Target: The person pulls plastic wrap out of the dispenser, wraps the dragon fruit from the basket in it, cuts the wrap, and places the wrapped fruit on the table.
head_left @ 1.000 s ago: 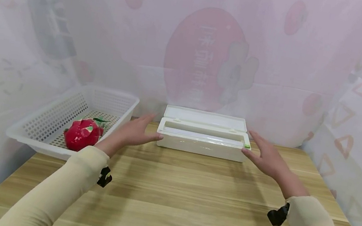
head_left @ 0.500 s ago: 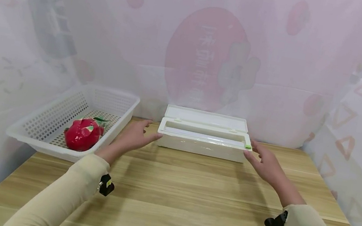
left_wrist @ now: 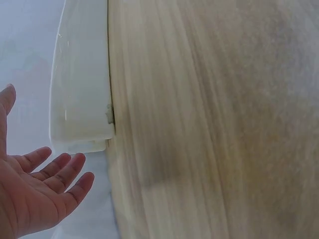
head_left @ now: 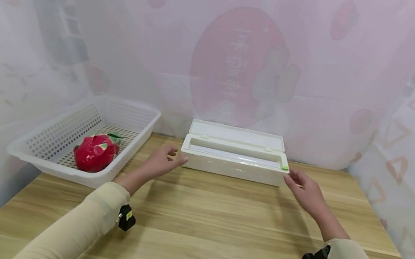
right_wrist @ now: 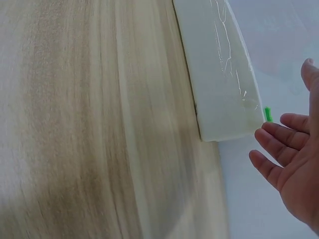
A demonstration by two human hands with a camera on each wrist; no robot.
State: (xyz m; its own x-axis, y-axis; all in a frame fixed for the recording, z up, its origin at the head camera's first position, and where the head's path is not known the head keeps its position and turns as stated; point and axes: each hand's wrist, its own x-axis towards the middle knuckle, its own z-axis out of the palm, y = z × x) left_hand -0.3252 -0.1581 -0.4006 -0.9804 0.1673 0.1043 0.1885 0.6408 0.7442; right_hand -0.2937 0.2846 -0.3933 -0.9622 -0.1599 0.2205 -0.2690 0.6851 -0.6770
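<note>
A long white cling film dispenser (head_left: 233, 169) stands at the back of the table, its hinged lid (head_left: 237, 135) raised against the backdrop. A white roll (head_left: 233, 156) lies in its trough, and a green slider (head_left: 285, 167) sits at the right end of the rim. My left hand (head_left: 160, 163) is just off the dispenser's left end, thumb toward the front corner, fingers loosely bent. Beside the right end is my right hand (head_left: 307, 193), its fingertips close to the corner. Both palms face the dispenser in the wrist views, and neither hand holds anything.
At the left, a white perforated basket (head_left: 46, 165) holds a red dragon fruit (head_left: 95, 153) with green leaf tips. Printed white sheeting (head_left: 242, 71) hangs behind and along both sides of the wooden table (head_left: 222, 237).
Both hands have lowered and drawn slightly back toward the front, their fingers bending more. The dispenser, its raised lid and the basket stay in place.
</note>
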